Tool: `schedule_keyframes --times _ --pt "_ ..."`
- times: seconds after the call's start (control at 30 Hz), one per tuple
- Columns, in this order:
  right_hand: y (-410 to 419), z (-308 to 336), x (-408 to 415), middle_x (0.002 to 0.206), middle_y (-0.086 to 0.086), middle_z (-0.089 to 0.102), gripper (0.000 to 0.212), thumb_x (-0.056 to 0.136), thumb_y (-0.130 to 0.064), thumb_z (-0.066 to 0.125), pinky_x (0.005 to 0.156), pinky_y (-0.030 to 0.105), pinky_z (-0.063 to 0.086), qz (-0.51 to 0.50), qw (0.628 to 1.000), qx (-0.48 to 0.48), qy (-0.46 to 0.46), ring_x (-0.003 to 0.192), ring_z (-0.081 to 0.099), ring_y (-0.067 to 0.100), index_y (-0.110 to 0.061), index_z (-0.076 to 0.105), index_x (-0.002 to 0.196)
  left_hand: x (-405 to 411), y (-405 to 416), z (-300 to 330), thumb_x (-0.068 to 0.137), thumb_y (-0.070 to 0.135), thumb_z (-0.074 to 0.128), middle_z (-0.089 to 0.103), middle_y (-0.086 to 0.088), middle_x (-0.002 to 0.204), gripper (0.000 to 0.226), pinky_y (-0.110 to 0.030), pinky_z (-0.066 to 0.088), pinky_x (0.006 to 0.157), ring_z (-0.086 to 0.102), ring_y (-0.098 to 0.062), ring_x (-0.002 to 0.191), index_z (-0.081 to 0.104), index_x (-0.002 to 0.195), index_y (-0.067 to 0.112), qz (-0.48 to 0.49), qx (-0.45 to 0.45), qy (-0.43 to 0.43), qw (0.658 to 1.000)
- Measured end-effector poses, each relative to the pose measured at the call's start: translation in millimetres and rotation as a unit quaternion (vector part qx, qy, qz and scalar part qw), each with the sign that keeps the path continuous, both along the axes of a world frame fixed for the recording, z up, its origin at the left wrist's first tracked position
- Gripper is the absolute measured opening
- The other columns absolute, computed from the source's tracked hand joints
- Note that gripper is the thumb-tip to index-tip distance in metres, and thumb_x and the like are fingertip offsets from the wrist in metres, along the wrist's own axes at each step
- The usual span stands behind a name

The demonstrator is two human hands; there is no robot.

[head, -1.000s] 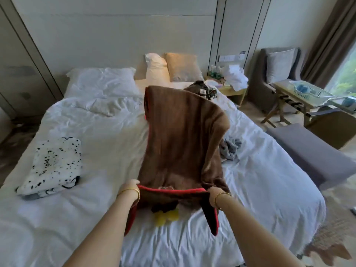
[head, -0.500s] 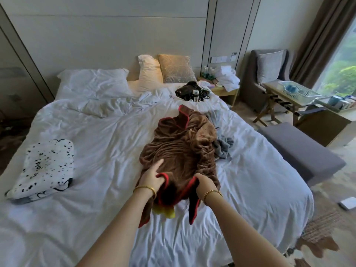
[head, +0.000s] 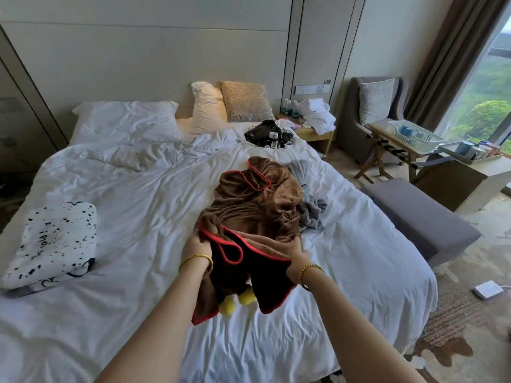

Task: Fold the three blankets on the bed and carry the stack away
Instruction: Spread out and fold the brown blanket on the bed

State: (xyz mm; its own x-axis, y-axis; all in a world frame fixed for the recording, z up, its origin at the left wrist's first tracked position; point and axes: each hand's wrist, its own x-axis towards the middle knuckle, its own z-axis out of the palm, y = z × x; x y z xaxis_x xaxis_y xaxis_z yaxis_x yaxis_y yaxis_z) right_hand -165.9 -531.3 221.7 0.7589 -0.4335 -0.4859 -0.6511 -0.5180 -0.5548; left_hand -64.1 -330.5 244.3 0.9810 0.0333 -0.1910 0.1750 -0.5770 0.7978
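Now the brown blanket lies bunched in the middle of the bed, its near red-edged corners pinched by the left hand and right hand. Its far part may stay crumpled and drag the grey blanket touching its right side; the spotted blanket lies folded at the left.

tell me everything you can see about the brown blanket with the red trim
The brown fleece blanket with red piping lies crumpled in a wrinkled heap on the white-sheeted bed, not yet folded flat. Its near part shows a darker, almost black panel, and two yellow pom-like bits hang below. The left hand grips its near left edge and the right hand holds the near right edge, lifting that end slightly off the sheet. Its far right side rests against a rumpled grey cloth.
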Motion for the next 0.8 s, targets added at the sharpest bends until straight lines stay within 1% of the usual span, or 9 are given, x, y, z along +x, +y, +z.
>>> schedule_keyframes --times 0.13,0.3,0.4,0.47,0.53,0.57,0.6,0.73,0.8 --pt "-11.6 -3.7 -13.2 0.129 0.017 0.047 0.052 0.089 -0.008 0.046 0.097 0.037 0.043 -0.043 0.988 -0.144 0.034 0.117 0.050 0.033 -0.006 0.033 0.139 9.0 10.2 11.1 0.096 0.019 0.039 0.056 -0.015 0.129 0.036 -0.038 0.038 0.099 0.051 -0.034 0.118 0.053 0.129 0.015 0.042 -0.025 -0.039 0.998" --pt "-29.2 6.5 -24.0 0.121 0.014 0.054 0.031 0.094 -0.018 0.037 0.085 0.035 0.044 -0.084 0.966 -0.241 0.028 0.112 0.051 0.029 -0.010 0.058 0.115 17.1 31.2 23.4 0.094 0.006 0.036 0.057 -0.014 0.129 0.040 -0.037 0.039 0.096 0.052 -0.034 0.118 0.053 0.129 0.016 0.117 -0.050 -0.105 0.986" --pt "-33.5 10.8 -20.5 0.107 0.019 0.064 0.029 0.093 -0.013 0.042 0.065 0.030 0.045 -0.163 0.980 -0.109 0.023 0.088 0.060 0.026 -0.002 0.058 0.114 15.4 30.7 22.0 0.095 0.009 0.036 0.055 -0.014 0.132 0.039 -0.037 0.037 0.099 0.050 -0.033 0.120 0.051 0.131 0.016 0.049 -0.048 -0.093 0.993" --pt "-28.7 16.2 -13.1 0.103 0.020 0.064 0.029 0.085 -0.005 0.057 0.068 0.031 0.047 -0.201 0.979 0.021 -0.020 0.088 0.059 0.023 0.000 0.060 0.113 11.7 26.9 18.2 0.096 0.013 0.039 0.055 -0.014 0.130 0.037 -0.034 0.038 0.094 0.051 -0.033 0.119 0.052 0.130 0.016 -0.007 -0.032 -0.086 0.996" --pt "-19.9 19.5 -5.4 0.114 0.020 0.060 0.020 0.086 -0.001 0.056 0.082 0.027 0.045 -0.310 0.920 0.201 -0.127 0.109 0.058 0.027 0.002 0.063 0.105 5.9 23.3 13.9 0.096 0.016 0.041 0.059 -0.013 0.126 0.033 -0.027 0.036 0.086 0.054 -0.030 0.114 0.055 0.126 0.019 -0.082 -0.023 -0.097 0.992" --pt "-14.2 22.6 -2.7 0.119 0.022 0.057 0.020 0.091 0.000 0.048 0.085 0.029 0.045 -0.371 0.864 0.292 -0.177 0.114 0.054 0.031 0.005 0.062 0.104 2.8 21.3 12.8 0.096 0.017 0.042 0.060 -0.010 0.125 0.032 -0.025 0.034 0.085 0.054 -0.028 0.113 0.057 0.124 0.021 -0.132 -0.012 -0.101 0.986" --pt "-13.5 18.4 -0.5 0.117 0.023 0.056 0.027 0.093 0.001 0.040 0.080 0.031 0.047 -0.390 0.838 0.318 -0.211 0.109 0.055 0.032 0.004 0.062 0.109 0.4 19.6 13.1 0.096 0.018 0.042 0.061 -0.007 0.123 0.031 -0.024 0.034 0.085 0.055 -0.026 0.112 0.058 0.122 0.023 -0.184 0.006 -0.100 0.978" --pt "-19.9 19.0 -2.7 0.094 0.014 0.066 0.037 0.091 -0.006 0.039 0.056 0.024 0.041 -0.247 0.959 0.026 -0.138 0.069 0.056 0.022 -0.010 0.062 0.120 -1.1 14.4 18.5 0.095 0.018 0.042 0.065 -0.001 0.115 0.030 -0.023 0.037 0.083 0.058 -0.022 0.106 0.061 0.115 0.027 -0.284 0.063 -0.101 0.951" --pt "-24.3 19.1 -5.9 0.072 0.012 0.059 0.034 0.095 -0.011 0.040 0.036 0.018 0.040 -0.206 0.974 0.073 -0.063 0.053 0.057 0.022 0.001 0.056 0.122 1.2 14.3 21.0 0.096 0.025 0.038 0.064 -0.003 0.116 0.031 -0.026 0.039 0.082 0.058 -0.023 0.103 0.058 0.118 0.030 -0.236 0.076 -0.097 0.964"
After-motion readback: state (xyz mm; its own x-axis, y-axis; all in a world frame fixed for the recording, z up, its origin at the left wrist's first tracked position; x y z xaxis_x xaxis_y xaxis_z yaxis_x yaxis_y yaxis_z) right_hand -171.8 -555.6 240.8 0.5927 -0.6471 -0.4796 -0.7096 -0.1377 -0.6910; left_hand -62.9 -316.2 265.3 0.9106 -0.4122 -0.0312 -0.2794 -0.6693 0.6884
